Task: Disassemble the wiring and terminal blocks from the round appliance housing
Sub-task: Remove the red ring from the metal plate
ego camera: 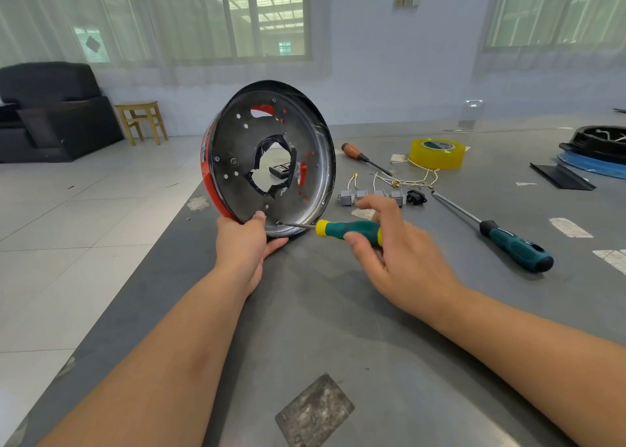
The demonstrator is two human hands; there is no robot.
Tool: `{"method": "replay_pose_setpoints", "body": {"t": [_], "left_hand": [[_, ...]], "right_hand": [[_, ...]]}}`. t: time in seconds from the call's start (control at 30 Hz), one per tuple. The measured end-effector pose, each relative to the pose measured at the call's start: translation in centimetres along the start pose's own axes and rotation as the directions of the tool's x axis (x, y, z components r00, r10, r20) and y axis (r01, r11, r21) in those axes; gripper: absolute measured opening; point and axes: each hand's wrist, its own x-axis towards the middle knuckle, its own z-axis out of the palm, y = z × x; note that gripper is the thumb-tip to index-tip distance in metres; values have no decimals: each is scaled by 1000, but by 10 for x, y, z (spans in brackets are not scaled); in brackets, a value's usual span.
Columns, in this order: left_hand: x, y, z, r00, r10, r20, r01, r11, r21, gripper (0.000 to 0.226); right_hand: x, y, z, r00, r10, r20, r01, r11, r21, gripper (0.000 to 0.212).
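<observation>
The round appliance housing [267, 161], red outside and dark metal inside with a ragged central hole, stands on its edge on the grey table. My left hand [245, 243] grips its lower rim, thumb on the inner face. My right hand [389, 243] holds a short green and yellow screwdriver [349, 231], whose tip touches a screw near the housing's bottom rim. Behind my right hand lie several grey terminal blocks [372, 196] with white wires [410, 180] and a small black socket [416, 197].
A long green-handled screwdriver [508, 241] lies to the right, an orange-handled one [364, 156] farther back beside a yellow tape roll [437, 153]. A black part on a blue disc [596, 156] sits at the far right. The table's left edge runs diagonally; tiled floor lies beyond.
</observation>
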Motion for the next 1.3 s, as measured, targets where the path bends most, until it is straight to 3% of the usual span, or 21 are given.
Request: {"method": "replay_pose_setpoints", "body": {"t": [0.13,0.33,0.43,0.7,0.77,0.83,1.0,1.07,1.1,1.17,1.3], "left_hand": [[0,0,0,1000,-8,1,8,1000,-20,23],[0,0,1,1000,-1,8,1,1000,15,18],[0,-1,1,1000,4,6,-4,1000,24,22],[-1,0,1,1000,0,5,-1,999,34,24],[0,0,1,1000,4,3,-4,999,37,24],[1,-1,0,1000,5,3,-5,999,36,23],[3,-1,0,1000,6,9,-6,1000,30,25],[3,-2,0,1000,7,6,-7,999,36,25],[3,-2,0,1000,7,4,-7,999,37,25],[3,-2,0,1000,2,0,-2,999,38,25],[4,-2,0,1000,-2,-2,2,999,40,24]], "right_hand": [[1,-2,-2,1000,2,-14,0,992,129,38],[6,10,-2,988,156,-26,-156,988,-12,41],[6,13,1,985,174,4,-173,979,105,26],[7,19,1,981,194,-1,-194,978,83,34],[8,20,1,977,211,15,-211,970,120,26],[8,19,2,980,197,16,-197,966,166,31],[7,24,1,977,214,7,-213,968,135,33],[9,25,1,975,223,-2,-223,975,23,47],[10,26,2,974,228,-1,-228,974,-2,44],[10,28,4,972,234,11,-235,969,77,27],[7,26,3,979,202,37,-205,946,252,48]]}}
